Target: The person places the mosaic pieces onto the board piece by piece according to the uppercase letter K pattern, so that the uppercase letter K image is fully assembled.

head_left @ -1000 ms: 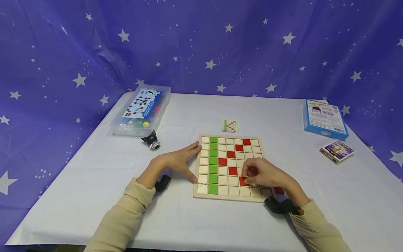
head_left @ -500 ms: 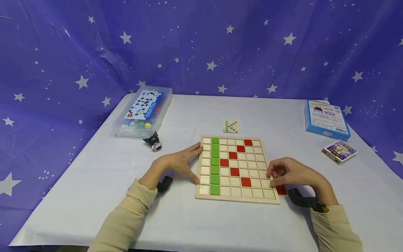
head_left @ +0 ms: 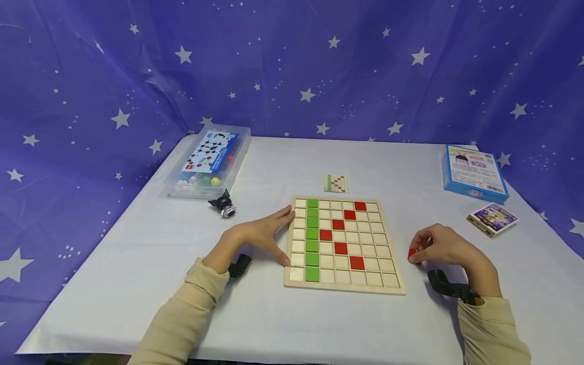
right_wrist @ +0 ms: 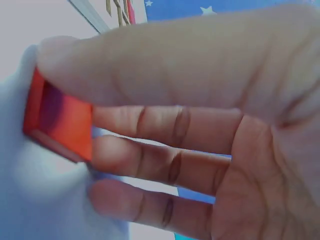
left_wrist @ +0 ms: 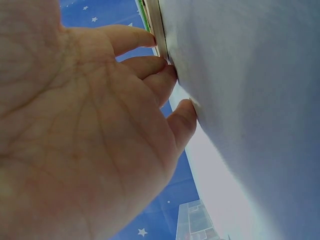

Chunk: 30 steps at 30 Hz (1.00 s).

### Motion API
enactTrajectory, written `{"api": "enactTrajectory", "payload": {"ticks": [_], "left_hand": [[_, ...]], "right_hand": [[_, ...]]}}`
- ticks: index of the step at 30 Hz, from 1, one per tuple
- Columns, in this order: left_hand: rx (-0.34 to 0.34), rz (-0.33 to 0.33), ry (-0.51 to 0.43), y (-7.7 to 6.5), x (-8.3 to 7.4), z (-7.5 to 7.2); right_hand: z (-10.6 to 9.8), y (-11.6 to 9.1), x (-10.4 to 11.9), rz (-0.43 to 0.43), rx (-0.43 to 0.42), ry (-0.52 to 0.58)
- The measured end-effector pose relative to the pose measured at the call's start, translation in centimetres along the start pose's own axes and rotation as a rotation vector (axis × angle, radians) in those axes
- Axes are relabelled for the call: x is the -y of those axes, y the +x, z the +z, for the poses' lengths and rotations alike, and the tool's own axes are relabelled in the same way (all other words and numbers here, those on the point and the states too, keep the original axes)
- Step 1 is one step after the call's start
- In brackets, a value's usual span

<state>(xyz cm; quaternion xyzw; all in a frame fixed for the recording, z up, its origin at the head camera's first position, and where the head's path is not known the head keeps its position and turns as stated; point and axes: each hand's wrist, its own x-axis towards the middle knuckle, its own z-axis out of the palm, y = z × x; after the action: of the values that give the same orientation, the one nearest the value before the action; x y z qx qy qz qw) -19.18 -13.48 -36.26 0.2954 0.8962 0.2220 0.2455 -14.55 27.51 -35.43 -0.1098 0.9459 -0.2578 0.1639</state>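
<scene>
A wooden grid board (head_left: pixel 344 290) lies on the white table, with a column of green tiles (head_left: pixel 312 234) and several red tiles (head_left: pixel 340 248) set in its cells. My left hand (head_left: pixel 261 233) rests against the board's left edge, fingers spread; the left wrist view shows its fingertips at the wooden edge (left_wrist: pixel 159 30). To the right of the board, my right hand (head_left: pixel 440 246) pinches a red square tile (right_wrist: pixel 62 117) between thumb and fingers, tilted up close over the tablecloth.
Behind the board lies a small pattern card (head_left: pixel 336 183). At the left are a clear plastic case (head_left: pixel 207 162) and a black figurine (head_left: pixel 223 204). On the right sit a blue box (head_left: pixel 474 172) and a small purple box (head_left: pixel 493 219).
My right hand has moved right, from the red tile now lying in the board to the loose red tile beside it, and has taken hold of that one. The left hand stays put.
</scene>
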Motion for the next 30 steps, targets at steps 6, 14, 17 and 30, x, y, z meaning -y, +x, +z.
{"api": "enactTrajectory", "payload": {"ticks": [6,14,17,30], "left_hand": [[0.002,-0.005,-0.010,0.0,0.1,0.1],[0.004,0.002,-0.006,0.0,0.1,0.1],[0.000,0.002,-0.004,0.0,0.1,0.1],[0.000,0.004,-0.001,0.1,0.1,0.0]], "right_hand": [[0.1,0.3,0.0,-0.009,-0.020,0.015],[0.3,0.7,0.1,-0.061,-0.028,0.027],[0.4,0.7,0.1,-0.057,-0.049,0.079],[0.4,0.8,1.2,-0.258,0.033,0.378]]}}
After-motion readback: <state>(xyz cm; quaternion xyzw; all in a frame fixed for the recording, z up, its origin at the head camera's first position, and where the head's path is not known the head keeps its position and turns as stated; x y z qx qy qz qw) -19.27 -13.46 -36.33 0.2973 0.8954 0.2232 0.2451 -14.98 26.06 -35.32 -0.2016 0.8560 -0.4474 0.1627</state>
